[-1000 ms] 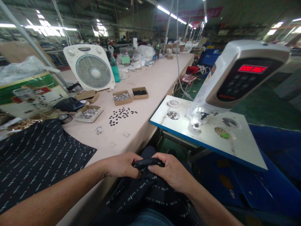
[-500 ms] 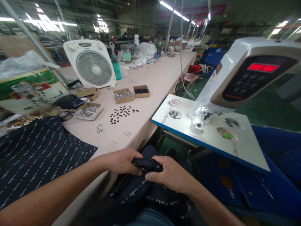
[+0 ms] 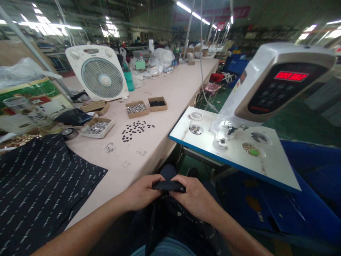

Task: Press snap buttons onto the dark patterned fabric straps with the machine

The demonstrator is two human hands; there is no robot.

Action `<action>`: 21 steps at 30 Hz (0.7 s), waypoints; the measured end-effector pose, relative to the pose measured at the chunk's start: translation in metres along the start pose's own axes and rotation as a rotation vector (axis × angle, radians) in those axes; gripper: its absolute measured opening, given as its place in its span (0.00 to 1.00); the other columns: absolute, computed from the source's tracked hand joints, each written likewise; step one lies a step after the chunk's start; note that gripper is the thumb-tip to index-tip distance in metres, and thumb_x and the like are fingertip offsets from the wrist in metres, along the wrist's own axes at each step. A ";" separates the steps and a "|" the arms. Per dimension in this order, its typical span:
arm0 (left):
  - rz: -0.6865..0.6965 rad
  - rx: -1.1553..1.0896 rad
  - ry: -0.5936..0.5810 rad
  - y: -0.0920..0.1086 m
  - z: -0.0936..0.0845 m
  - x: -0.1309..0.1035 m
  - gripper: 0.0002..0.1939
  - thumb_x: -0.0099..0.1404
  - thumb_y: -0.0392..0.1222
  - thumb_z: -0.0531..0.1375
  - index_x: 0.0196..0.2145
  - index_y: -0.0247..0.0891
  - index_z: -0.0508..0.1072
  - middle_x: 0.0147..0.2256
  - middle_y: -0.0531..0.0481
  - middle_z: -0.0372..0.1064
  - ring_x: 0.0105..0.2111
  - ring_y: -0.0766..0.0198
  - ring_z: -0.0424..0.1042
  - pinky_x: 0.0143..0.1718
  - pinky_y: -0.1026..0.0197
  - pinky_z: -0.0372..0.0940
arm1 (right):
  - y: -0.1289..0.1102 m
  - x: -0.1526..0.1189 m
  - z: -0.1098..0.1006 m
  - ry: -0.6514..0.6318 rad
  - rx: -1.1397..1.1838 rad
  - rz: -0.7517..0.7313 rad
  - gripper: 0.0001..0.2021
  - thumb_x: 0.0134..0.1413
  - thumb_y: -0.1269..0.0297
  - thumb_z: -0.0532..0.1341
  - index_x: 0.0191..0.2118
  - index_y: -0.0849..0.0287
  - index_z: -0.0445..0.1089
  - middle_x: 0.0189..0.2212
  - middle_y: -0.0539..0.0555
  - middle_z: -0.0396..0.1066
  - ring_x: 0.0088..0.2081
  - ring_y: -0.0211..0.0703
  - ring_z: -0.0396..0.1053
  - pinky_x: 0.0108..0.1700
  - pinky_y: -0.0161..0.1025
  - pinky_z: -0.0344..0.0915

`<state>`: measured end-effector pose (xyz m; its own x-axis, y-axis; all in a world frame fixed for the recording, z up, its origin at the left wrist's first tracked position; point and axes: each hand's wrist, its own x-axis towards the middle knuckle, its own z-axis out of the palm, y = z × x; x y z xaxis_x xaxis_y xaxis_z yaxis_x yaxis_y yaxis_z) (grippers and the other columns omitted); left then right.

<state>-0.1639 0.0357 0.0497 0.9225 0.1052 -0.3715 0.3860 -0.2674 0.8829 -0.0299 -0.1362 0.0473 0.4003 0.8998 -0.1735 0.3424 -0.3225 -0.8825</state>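
Over my lap, my left hand point(image 3: 144, 192) and my right hand point(image 3: 191, 195) pinch a folded edge of black fabric point(image 3: 169, 186) between thumbs and fingers, a short span held between them. The rest of that cloth hangs down dark over my legs, with little of its white print visible. To the right stands a snap-press machine point(image 3: 266, 85) with a red lit display. Its white worktable point(image 3: 183, 137) has round wells of small metal parts. Another black cloth with white printed lettering point(image 3: 39, 185) lies on the table at the left.
On the long table point(image 3: 181, 81) are loose black snap caps point(image 3: 133, 131), a small pile of silvery parts point(image 3: 109, 147) and small cardboard boxes point(image 3: 137, 114) of fasteners. A box fan point(image 3: 103, 81) stands behind them. Blue bins point(image 3: 266, 209) sit below the machine's worktable.
The held edge has been turned to a flatter, narrower fold, and the printed cloth below it has dropped into shadow. Both hands keep their grip. The view has shifted slightly.
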 end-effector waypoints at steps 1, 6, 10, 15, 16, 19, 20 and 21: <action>-0.040 -0.076 -0.076 -0.002 0.001 0.000 0.06 0.62 0.40 0.59 0.35 0.34 0.71 0.28 0.55 0.63 0.29 0.67 0.60 0.30 0.64 0.54 | -0.003 -0.001 -0.005 -0.058 0.054 0.044 0.04 0.54 0.69 0.63 0.35 0.59 0.75 0.29 0.47 0.72 0.32 0.36 0.68 0.33 0.31 0.57; -0.139 -0.342 -0.317 -0.004 0.004 -0.006 0.18 0.56 0.46 0.69 0.38 0.31 0.72 0.29 0.54 0.63 0.29 0.69 0.59 0.31 0.66 0.54 | -0.008 -0.005 -0.013 -0.208 0.253 0.196 0.07 0.51 0.65 0.67 0.35 0.62 0.75 0.26 0.47 0.69 0.29 0.35 0.65 0.30 0.30 0.57; -0.199 -0.321 -0.294 -0.010 0.005 -0.009 0.17 0.51 0.42 0.71 0.36 0.31 0.73 0.30 0.53 0.66 0.29 0.68 0.61 0.31 0.66 0.56 | -0.006 -0.007 -0.008 -0.183 0.280 0.226 0.07 0.49 0.67 0.67 0.36 0.63 0.76 0.26 0.47 0.70 0.29 0.35 0.65 0.31 0.30 0.58; -0.166 -0.313 -0.285 -0.009 0.002 -0.006 0.15 0.51 0.40 0.71 0.36 0.32 0.76 0.30 0.53 0.69 0.29 0.68 0.62 0.32 0.66 0.57 | -0.002 -0.007 -0.007 -0.174 0.318 0.211 0.09 0.51 0.63 0.67 0.36 0.63 0.76 0.27 0.48 0.70 0.30 0.35 0.65 0.31 0.30 0.58; -0.165 -0.349 -0.300 -0.007 0.002 -0.006 0.16 0.51 0.39 0.71 0.37 0.32 0.77 0.30 0.53 0.69 0.30 0.68 0.63 0.33 0.66 0.58 | -0.002 -0.006 -0.007 -0.170 0.325 0.202 0.10 0.51 0.62 0.67 0.37 0.63 0.76 0.28 0.48 0.71 0.30 0.36 0.65 0.31 0.30 0.59; -0.183 -0.447 -0.327 -0.002 0.001 -0.006 0.17 0.49 0.38 0.72 0.38 0.32 0.78 0.31 0.53 0.71 0.30 0.69 0.65 0.34 0.67 0.60 | 0.001 -0.006 -0.009 -0.164 0.343 0.183 0.10 0.51 0.62 0.67 0.38 0.62 0.77 0.29 0.49 0.72 0.31 0.36 0.66 0.33 0.31 0.60; -0.198 -0.474 -0.332 -0.001 0.001 -0.007 0.18 0.49 0.38 0.72 0.38 0.32 0.78 0.31 0.53 0.72 0.30 0.69 0.65 0.35 0.68 0.60 | 0.002 -0.006 -0.010 -0.167 0.348 0.181 0.10 0.51 0.62 0.68 0.38 0.62 0.77 0.30 0.49 0.72 0.32 0.36 0.66 0.33 0.30 0.60; -0.214 -0.498 -0.338 -0.001 0.001 -0.007 0.18 0.49 0.38 0.73 0.38 0.32 0.78 0.32 0.53 0.72 0.30 0.69 0.66 0.35 0.68 0.61 | 0.003 -0.006 -0.010 -0.171 0.356 0.184 0.11 0.51 0.61 0.68 0.39 0.62 0.76 0.29 0.49 0.72 0.31 0.36 0.66 0.33 0.30 0.60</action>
<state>-0.1708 0.0341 0.0516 0.8029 -0.2228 -0.5529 0.5935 0.2121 0.7764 -0.0229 -0.1457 0.0502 0.2701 0.8821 -0.3860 -0.0480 -0.3881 -0.9204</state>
